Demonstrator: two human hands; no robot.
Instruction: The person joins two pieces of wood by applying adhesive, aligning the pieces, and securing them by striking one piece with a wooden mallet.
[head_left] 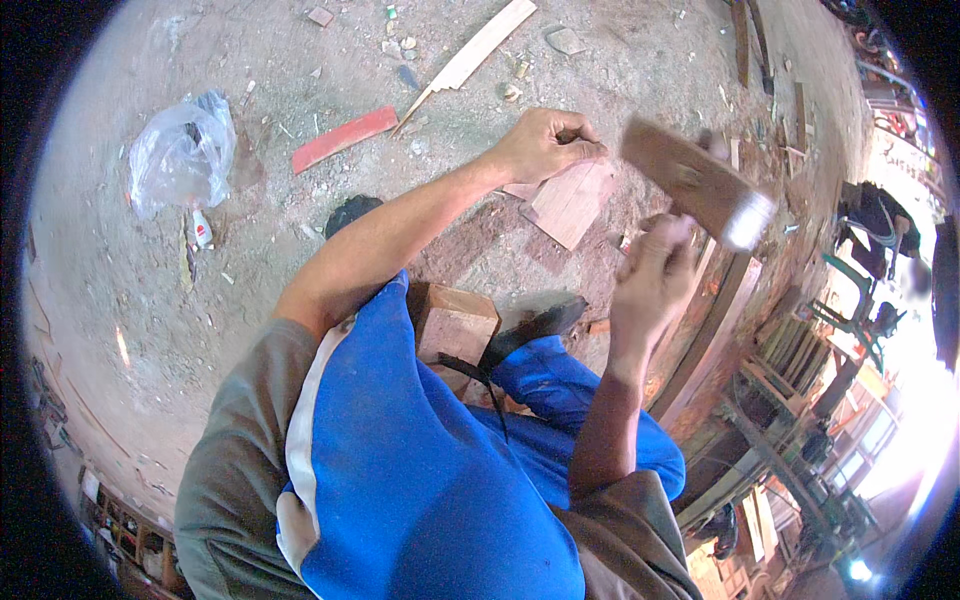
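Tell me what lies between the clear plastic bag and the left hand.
The head view shows a red strip between the clear plastic bag and the left hand; a pale wooden strip has its narrow end beside it.

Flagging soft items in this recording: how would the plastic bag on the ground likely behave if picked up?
The plastic bag would probably fold and sag, since it looks thin and crumpled. It is likely light for its size, being puffed out and see-through. Its glossy sheen suggests it may feel slippery.
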